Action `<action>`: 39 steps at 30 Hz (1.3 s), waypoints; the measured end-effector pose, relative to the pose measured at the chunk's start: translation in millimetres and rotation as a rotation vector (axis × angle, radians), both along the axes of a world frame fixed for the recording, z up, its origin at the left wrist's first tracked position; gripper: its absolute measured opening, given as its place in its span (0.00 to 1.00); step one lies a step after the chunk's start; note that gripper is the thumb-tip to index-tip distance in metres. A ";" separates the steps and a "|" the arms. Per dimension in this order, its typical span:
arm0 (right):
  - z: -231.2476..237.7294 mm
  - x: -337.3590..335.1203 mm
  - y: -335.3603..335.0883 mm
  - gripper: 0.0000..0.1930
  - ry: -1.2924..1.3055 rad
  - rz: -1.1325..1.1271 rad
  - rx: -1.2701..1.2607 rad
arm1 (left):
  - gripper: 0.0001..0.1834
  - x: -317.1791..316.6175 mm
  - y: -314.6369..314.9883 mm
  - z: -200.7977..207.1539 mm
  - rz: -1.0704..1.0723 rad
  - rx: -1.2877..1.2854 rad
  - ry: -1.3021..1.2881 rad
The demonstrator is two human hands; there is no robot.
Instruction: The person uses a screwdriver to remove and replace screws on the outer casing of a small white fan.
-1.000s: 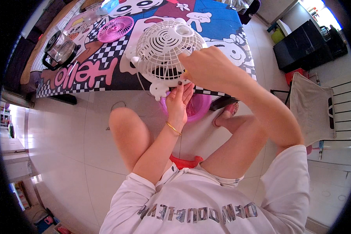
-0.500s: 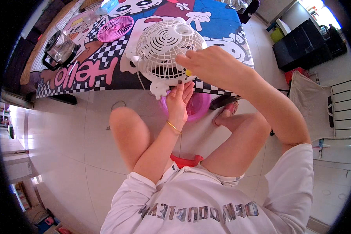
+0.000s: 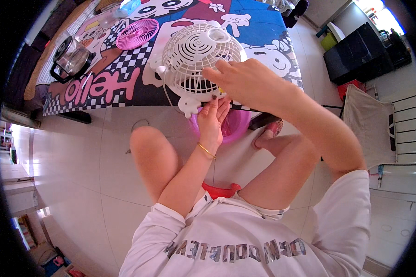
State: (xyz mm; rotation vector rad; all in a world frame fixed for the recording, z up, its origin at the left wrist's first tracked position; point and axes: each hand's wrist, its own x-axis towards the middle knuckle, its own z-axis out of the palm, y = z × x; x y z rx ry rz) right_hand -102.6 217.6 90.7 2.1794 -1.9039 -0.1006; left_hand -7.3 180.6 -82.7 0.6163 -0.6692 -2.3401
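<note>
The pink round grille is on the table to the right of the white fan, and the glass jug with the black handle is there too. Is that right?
Not quite: the head view shows the pink round grille left of the white fan. The glass jug is indeed on the table.

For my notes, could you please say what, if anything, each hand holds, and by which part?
The left hand holds the white fan housing by its near edge; a yellow bit shows under the right hand, hold unclear.
</note>
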 end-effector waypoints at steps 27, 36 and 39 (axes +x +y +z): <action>18.0 -7.4 -12.4 0.15 0.085 0.147 0.331 | 0.17 -1.0 -1.9 -2.9 -0.011 0.008 0.031; -8.2 -31.9 -17.6 0.12 -0.300 -0.407 0.317 | 0.17 -4.0 -0.5 -2.4 -0.013 -0.008 0.016; -8.4 -21.1 -7.4 0.13 -0.235 -0.311 0.313 | 0.15 -3.2 -2.3 -1.0 -0.010 -0.004 0.010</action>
